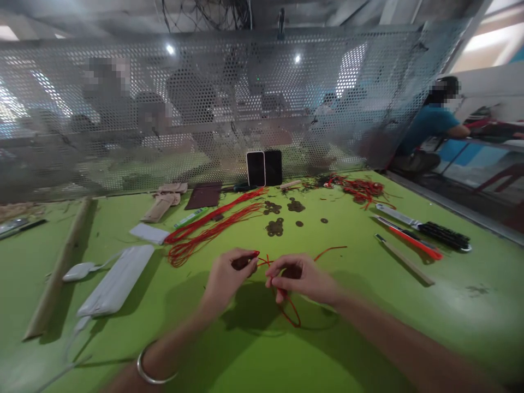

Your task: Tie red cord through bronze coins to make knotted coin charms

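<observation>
Above the middle of the green table, my left hand (232,273) pinches a red cord between thumb and forefinger. My right hand (301,278) is closed on the same red cord (295,322), which hangs in a loop under the fingers. One end of the cord sticks out to the right behind that hand. Between my fingertips the strands cross, but the exact knot is too small to make out. Just beyond my hands lie coin clusters (274,226) and two single coins (299,224). Bundles of long red cords (213,232) lie to the left of the coins.
At the right lie a hairbrush (444,236), an orange-handled tool (426,248) and a thin stick (405,259). A white power bank (117,281) and a long wooden stick (61,267) are at left. Two phones (256,168) lean on a perforated metal screen (229,109). A person (429,128) sits beyond.
</observation>
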{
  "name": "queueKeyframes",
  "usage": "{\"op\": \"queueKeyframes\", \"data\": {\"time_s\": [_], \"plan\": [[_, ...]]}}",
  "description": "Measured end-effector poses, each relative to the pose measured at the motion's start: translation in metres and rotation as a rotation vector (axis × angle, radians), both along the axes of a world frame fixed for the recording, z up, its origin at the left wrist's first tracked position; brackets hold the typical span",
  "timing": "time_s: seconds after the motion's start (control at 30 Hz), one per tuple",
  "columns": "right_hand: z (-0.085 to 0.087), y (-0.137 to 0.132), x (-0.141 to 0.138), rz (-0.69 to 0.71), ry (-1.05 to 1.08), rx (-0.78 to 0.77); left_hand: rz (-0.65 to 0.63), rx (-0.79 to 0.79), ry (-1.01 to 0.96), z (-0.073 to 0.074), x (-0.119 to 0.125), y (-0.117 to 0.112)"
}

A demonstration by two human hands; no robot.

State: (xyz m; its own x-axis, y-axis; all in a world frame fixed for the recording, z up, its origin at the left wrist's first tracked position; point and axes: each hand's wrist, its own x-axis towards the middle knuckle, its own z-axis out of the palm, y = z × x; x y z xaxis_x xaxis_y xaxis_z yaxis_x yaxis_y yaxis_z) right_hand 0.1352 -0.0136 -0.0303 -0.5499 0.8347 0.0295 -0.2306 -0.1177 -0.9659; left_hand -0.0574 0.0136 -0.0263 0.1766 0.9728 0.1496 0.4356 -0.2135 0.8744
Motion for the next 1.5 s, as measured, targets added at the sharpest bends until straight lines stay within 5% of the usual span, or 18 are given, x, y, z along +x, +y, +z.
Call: {"op": "queueKeyframes", "data": {"time_s": [0.43,0.97,1.13,1.3,1.5], "plan": [[-0.007,0.003,-0.005,0.046,-0.126,0.088,-0.080,0.045,0.026,-0.001,0.004,-0.006],[-0.010,0.010,-0.004,-0.153,-0.206,0.093,-0.218,0.169,0.125,0.000,0.004,-0.011],[-0.006,0.009,-0.003,-0.359,-0.292,0.293,-0.233,0.154,0.155,0.003,0.004,-0.011],[0.011,0.012,0.016,-0.604,-0.168,0.383,-0.242,0.150,0.179,0.001,0.003,-0.008],[0.067,0.032,0.049,-0.893,0.202,0.621,-0.287,0.093,0.124,-0.006,0.002,-0.004]]}}
